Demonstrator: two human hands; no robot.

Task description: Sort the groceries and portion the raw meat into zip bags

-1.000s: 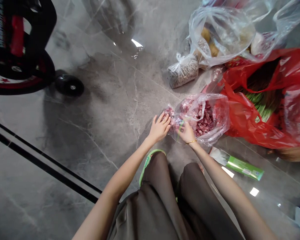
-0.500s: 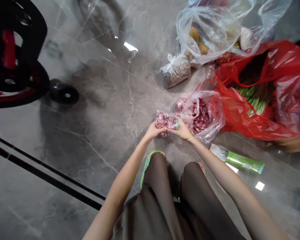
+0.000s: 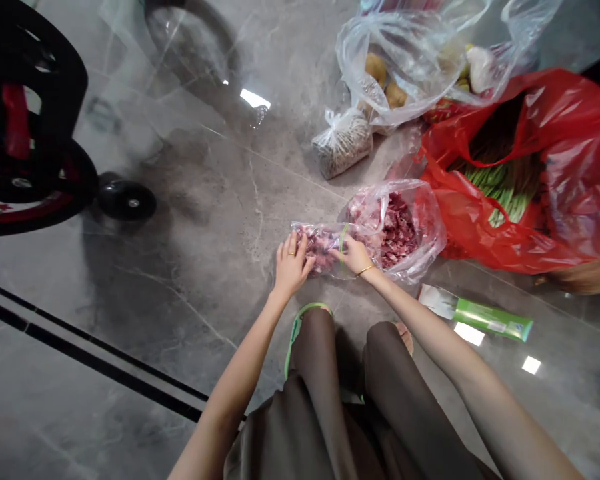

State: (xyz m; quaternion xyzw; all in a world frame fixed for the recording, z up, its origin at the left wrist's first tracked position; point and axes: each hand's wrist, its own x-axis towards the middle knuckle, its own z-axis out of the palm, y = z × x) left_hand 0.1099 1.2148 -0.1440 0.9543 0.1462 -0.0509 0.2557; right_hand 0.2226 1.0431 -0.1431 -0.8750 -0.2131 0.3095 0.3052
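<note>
Both hands press a small, flat, clear meat pouch (image 3: pixel 325 241) on the glossy grey marble floor (image 3: pixel 190 220): left hand (image 3: pixel 291 265) fingers spread, right hand (image 3: pixel 354 256) pinching its crinkled edge beside a lumpy meat bag (image 3: pixel 397 227).

brown trousers (image 3: pixel 330 407), gold bracelet (image 3: pixel 364 270)

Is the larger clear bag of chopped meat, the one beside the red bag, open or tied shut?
Open. The larger meat bag has its mouth spread wide, red meat pieces exposed, with no knot visible.
</note>
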